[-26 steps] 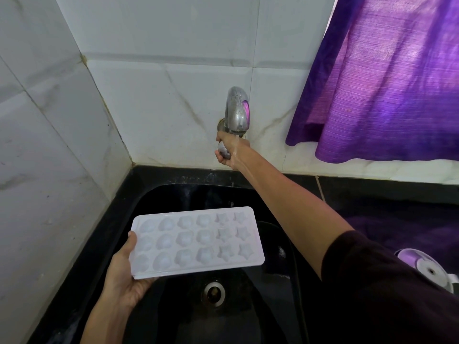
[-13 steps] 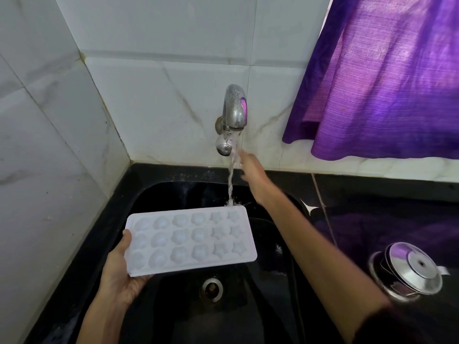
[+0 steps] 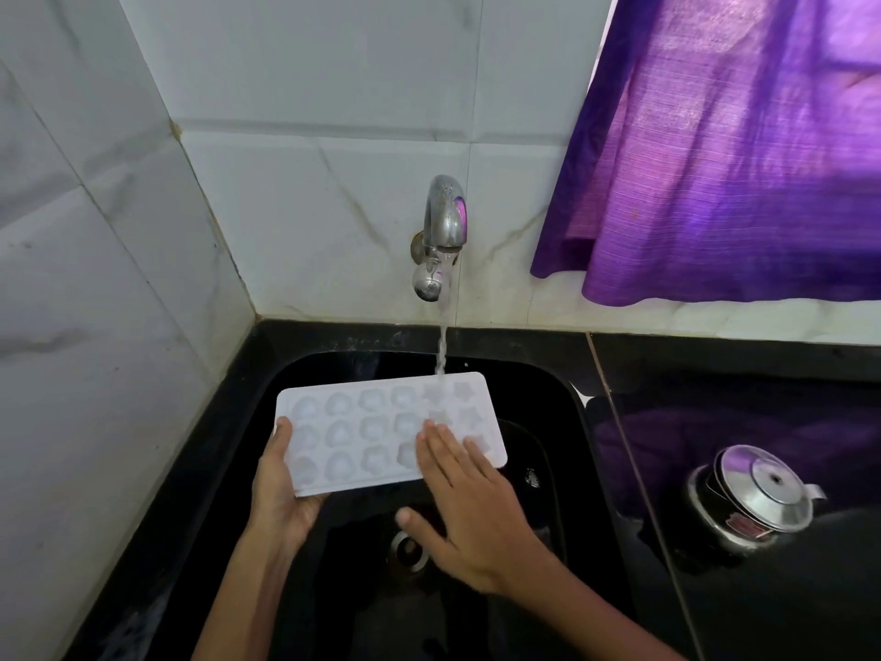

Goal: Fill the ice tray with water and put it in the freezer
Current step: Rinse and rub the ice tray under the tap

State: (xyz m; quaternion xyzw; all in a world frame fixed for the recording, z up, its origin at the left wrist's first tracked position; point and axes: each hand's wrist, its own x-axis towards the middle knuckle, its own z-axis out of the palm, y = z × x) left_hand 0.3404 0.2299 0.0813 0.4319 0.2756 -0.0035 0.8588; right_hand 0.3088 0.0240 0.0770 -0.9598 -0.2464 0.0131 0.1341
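— Where's the ice tray (image 3: 362, 427) right now?

— Over the black sink (image 3: 538, 374), held roughly level under the tap (image 3: 445, 217). Water (image 3: 442, 343) runs in a thin stream onto the tray's far edge, right by the star-shaped pockets.

— Who's got hold of it?

— The left hand (image 3: 281, 489) grips the near left corner: thumb (image 3: 281, 436) laid over the top rim, palm and the other fingers curled underneath, out of sight. The right hand (image 3: 469, 512) lies flat over the right end with straight fingers (image 3: 441, 448) slightly spread and the thumb sticking out to the side, clear of the tray. I can't tell whether the fingertips actually press on the plastic or just hover.

— Anything else around?

— A drain (image 3: 407, 551) directly below the hands, a purple curtain (image 3: 734, 150) hanging against the tiled wall (image 3: 333, 88), and a steel pot with a lid (image 3: 758, 498) on the dark counter (image 3: 763, 384) to the right, well apart from the sink.
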